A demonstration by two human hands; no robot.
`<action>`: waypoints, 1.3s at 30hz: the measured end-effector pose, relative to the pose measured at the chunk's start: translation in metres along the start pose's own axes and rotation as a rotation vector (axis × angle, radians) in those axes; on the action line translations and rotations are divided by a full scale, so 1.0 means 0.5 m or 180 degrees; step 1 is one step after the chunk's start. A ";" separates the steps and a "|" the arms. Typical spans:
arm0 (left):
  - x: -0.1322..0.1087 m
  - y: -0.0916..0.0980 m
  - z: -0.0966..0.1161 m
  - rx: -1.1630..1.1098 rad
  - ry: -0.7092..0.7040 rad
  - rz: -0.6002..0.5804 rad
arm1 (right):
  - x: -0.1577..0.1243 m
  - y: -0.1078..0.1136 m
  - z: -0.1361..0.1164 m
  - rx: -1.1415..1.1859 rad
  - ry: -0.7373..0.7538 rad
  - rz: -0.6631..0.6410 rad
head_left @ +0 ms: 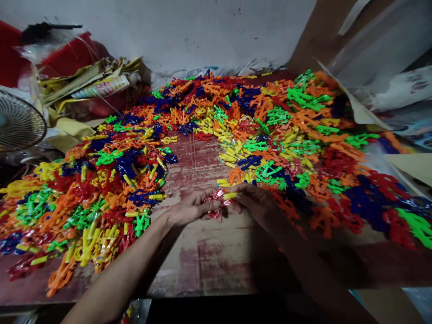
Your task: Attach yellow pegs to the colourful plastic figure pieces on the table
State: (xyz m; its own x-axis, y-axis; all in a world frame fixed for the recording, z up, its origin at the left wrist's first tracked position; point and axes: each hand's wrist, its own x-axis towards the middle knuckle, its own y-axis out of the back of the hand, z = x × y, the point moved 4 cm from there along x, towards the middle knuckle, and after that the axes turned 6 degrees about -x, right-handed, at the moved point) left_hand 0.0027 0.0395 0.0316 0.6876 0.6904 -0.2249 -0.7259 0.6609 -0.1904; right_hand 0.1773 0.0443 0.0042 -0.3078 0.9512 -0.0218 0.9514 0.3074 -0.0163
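My left hand (pixel 189 208) is closed around a glossy red plastic toy figure (pixel 214 206), just above the worn red tabletop (pixel 195 162). My right hand (pixel 256 202), largely in shadow, comes from the other side and pinches a short yellow tube (pixel 230 195) against the red figure. Whether the tube is fixed into the figure I cannot make out. To the left lies a heap of plastic figures (pixel 84 211), many with yellow tubes in them. A second heap of figures (pixel 280 117) and loose yellow tubes (pixel 232 148) spreads at the back and right.
A fan (pixel 20 121) stands at the left edge. Behind it are a red basin (pixel 70 54) and a stack of yellowish cardboard (pixel 91 87). A white wall (pixel 216 36) closes off the back. White sacks (pixel 405 90) and a cardboard sheet (pixel 357 105) stand at the right.
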 end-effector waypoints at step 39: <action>-0.043 -0.005 -0.043 -0.0108 0.0929 -0.0278 | -0.066 -0.043 -0.021 -0.1822 0.0695 -0.0469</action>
State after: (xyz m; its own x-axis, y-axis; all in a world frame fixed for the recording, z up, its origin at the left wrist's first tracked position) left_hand -0.0107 0.0168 0.0164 0.7169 0.5144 -0.4706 -0.6678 0.7005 -0.2517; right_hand 0.1671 0.0065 0.0158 -0.4846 0.8626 0.1454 0.7717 0.3433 0.5354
